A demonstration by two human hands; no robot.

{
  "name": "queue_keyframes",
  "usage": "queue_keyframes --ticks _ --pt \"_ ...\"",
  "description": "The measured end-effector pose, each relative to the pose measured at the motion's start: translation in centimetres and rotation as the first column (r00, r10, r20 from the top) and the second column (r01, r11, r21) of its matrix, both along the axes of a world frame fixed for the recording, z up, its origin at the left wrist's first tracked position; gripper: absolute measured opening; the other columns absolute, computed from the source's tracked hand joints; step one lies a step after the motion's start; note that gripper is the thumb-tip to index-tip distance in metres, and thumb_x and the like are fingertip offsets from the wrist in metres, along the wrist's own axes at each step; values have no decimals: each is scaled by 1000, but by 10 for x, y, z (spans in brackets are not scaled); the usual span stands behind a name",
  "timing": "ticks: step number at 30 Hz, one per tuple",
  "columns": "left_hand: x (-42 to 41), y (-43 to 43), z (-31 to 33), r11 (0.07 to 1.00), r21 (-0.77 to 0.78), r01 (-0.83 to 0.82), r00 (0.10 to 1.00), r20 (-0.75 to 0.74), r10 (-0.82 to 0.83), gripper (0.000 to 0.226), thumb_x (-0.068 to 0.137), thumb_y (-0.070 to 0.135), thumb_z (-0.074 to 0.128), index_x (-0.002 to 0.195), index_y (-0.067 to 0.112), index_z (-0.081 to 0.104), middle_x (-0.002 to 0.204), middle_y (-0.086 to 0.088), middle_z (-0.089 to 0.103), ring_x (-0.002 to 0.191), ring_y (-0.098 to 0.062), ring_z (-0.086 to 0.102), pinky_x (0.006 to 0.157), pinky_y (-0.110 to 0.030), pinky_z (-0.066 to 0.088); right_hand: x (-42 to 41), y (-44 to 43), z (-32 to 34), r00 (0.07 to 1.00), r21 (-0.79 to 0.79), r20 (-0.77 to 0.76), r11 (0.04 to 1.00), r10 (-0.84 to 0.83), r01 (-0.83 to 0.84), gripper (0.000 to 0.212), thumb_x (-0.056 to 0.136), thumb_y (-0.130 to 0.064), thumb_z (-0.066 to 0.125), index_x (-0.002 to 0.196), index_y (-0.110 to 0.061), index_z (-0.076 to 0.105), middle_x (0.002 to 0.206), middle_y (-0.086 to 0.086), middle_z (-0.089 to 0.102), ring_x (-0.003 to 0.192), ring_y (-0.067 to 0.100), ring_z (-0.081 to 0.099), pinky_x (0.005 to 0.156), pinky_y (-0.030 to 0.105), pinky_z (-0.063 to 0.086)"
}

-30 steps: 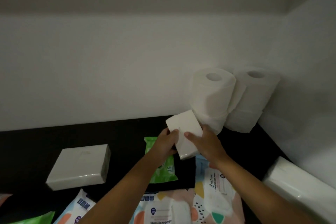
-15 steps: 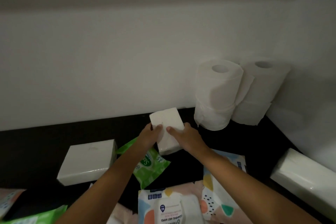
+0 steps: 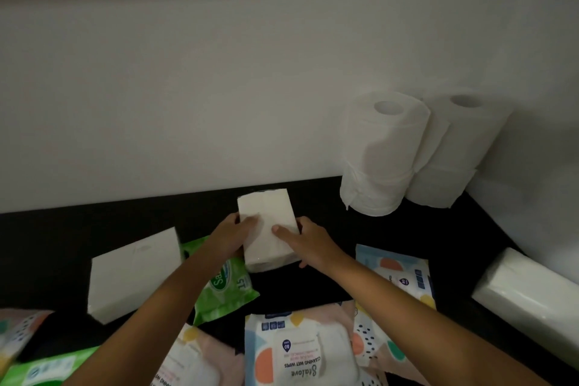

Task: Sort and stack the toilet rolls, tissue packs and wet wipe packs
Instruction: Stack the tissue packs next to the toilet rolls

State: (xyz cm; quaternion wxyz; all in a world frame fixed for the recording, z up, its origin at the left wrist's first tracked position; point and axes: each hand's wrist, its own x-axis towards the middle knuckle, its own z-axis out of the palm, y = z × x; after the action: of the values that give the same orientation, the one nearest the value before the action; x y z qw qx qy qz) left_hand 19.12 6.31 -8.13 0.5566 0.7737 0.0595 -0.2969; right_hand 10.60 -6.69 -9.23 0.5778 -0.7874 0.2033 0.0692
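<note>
A small white tissue pack (image 3: 269,222) lies on the black counter (image 3: 407,238) near the wall. My left hand (image 3: 227,236) grips its left edge and my right hand (image 3: 308,243) grips its right edge. Stacked toilet rolls (image 3: 380,153) stand in the back right corner in two columns, with the second column (image 3: 454,150) behind. A larger white tissue pack (image 3: 134,271) lies at the left. A long white tissue pack (image 3: 529,294) lies at the right. A green wet wipe pack (image 3: 227,290) lies under my left forearm.
Pastel patterned wet wipe packs (image 3: 300,351) lie along the front, one more (image 3: 404,276) under my right forearm. Another green pack (image 3: 47,368) and a patterned pack (image 3: 15,329) sit at the front left. White walls (image 3: 188,103) close off the back and right.
Both hands have carried the small tissue pack leftwards and down, away from the toilet rolls, until it rests on the counter. The camera has tilted slightly.
</note>
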Motion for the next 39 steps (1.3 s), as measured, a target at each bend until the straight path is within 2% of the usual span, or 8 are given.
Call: queue_keyframes --ticks 5,9,13,16,22,30,35,39 --pt "-6 -7 11 988 -149 -41 999 -8 40 39 94 15 50 131 3 47 132 -20 52 116 -33 54 87 -38 45 3 -3 2 995 29 49 996 -90 89 51 87 -41 55 127 -11 43 113 4 55 87 9 52 49 14 41" --pt "-13 -26 18 943 -329 -57 998 10 63 33 92 6 50 125 2 53 125 -19 58 98 -23 57 85 -33 46 10 -22 6 950 68 123 957 -288 281 50 86 -38 59 124 -9 46 113 6 58 91 16 56 62 23 45" --pt "-19 -46 16 923 -380 -53 998 -46 38 38 92 3 49 130 -2 48 130 -20 55 107 -27 57 87 -33 45 11 -43 5 933 123 140 941 -331 315 54 81 -27 67 127 -6 49 119 10 60 98 20 59 77 28 46" --pt "-25 -54 13 928 -371 -24 998 -66 -1 39 92 4 50 131 0 48 131 -19 54 114 -29 56 88 -32 45 1 -56 -2 965 118 129 970 -227 212 53 76 -20 72 125 -15 51 116 3 61 104 19 59 91 31 49" --pt "-29 -59 -1 941 -262 215 976 104 -194 48 91 6 51 137 16 42 131 -8 54 119 -24 53 106 -41 40 -14 -66 -10 948 -27 281 986 -149 163 47 77 -22 72 120 -20 54 108 -7 59 98 7 56 75 11 44" --pt "-28 -77 -7 970 -198 142 972 213 -99 43 92 17 54 134 13 47 132 -9 55 106 -14 53 88 -27 45 -10 -66 -8 909 -65 336 956 -248 285 44 83 -19 66 123 -9 52 113 3 59 102 14 55 86 25 45" --pt "-26 -57 -2 983 -158 93 976 210 -59 48 94 25 51 139 14 41 142 -7 46 128 -19 45 112 -35 33 -17 -64 -2 896 -202 357 914 -265 351 42 83 -24 65 118 -5 51 119 14 57 109 26 56 93 40 48" --pt "-23 -20 13 994 -50 94 937 342 -71 39 93 18 50 132 17 51 133 -7 56 122 -18 51 109 -38 37 -21 -53 11 923 -398 334 859 -191 321 57 84 -35 63 131 -11 43 131 9 45 121 23 44 98 32 39"
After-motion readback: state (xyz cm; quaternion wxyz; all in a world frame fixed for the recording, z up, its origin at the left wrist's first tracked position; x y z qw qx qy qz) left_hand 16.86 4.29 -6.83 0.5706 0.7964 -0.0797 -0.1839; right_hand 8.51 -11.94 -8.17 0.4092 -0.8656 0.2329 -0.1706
